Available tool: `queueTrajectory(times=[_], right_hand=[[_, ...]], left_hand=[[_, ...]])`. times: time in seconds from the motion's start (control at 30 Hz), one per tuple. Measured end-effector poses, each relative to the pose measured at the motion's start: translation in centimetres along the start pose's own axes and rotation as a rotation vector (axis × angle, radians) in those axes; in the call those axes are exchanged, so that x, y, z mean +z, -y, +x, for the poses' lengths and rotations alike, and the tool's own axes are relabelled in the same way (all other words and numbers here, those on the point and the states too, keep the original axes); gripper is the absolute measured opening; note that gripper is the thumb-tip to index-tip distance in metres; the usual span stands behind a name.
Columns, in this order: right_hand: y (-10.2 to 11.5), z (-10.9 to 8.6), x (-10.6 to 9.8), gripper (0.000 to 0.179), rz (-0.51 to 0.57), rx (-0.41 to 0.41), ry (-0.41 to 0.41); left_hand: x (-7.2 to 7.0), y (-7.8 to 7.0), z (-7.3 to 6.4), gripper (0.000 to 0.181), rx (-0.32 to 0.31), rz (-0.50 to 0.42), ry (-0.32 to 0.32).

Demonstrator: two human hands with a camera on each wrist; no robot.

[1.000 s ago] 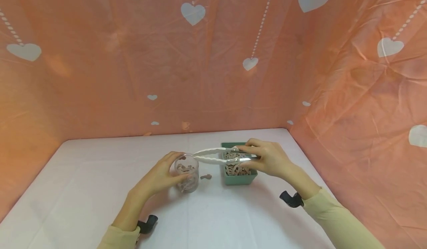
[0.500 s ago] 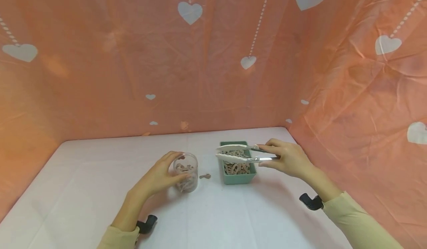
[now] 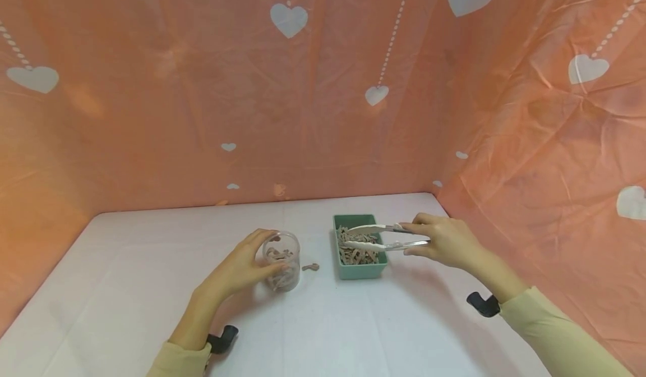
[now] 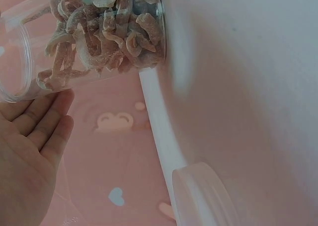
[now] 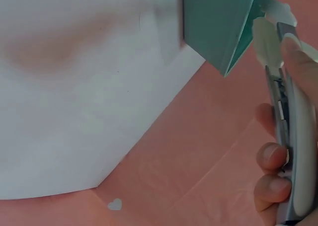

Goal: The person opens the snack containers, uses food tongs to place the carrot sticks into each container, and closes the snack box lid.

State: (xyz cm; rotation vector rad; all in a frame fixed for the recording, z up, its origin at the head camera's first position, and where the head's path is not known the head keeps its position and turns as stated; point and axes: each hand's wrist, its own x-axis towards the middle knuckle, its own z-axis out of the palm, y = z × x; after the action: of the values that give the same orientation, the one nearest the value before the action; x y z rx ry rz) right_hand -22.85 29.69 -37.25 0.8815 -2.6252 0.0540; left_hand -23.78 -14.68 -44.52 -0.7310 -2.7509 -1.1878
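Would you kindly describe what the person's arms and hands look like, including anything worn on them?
The left hand and right hand are bare, without gloves. The left sleeve and right sleeve are plain, pale yellowish-beige, ending near the wrists. A curved black piece juts out beside each: the left wrist piece and the right wrist piece.

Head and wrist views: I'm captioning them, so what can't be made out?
- Head view: floor of the green bin, hidden by brown pieces.
- Head view: part of the jar, behind the left hand.
- Head view: rear of the tongs, hidden by the right hand.
- Left wrist view: rest of a round piece, cut off by the bottom edge.
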Motion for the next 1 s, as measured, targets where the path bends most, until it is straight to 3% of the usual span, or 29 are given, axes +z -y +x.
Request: queueTrajectory(times=[0.4, 0.83, 1.0], right_hand=[[0.9, 1.0, 0.3, 0.050, -0.047, -0.009, 0.084], [2.0, 3.2, -0.3, 0.050, -0.013, 0.125, 0.283], [2.0, 3.5, -0.3, 0.050, -0.004, 0.154, 0.312]], left_hand=[[-0.2, 0.0, 0.0, 0.080, -0.011, -0.002, 0.013], [0.1, 0.1, 0.0, 0.078, -0.012, -0.010, 0.011], [0.1, 0.1, -0.1, 0.078, -0.011, -0.002, 0.006]])
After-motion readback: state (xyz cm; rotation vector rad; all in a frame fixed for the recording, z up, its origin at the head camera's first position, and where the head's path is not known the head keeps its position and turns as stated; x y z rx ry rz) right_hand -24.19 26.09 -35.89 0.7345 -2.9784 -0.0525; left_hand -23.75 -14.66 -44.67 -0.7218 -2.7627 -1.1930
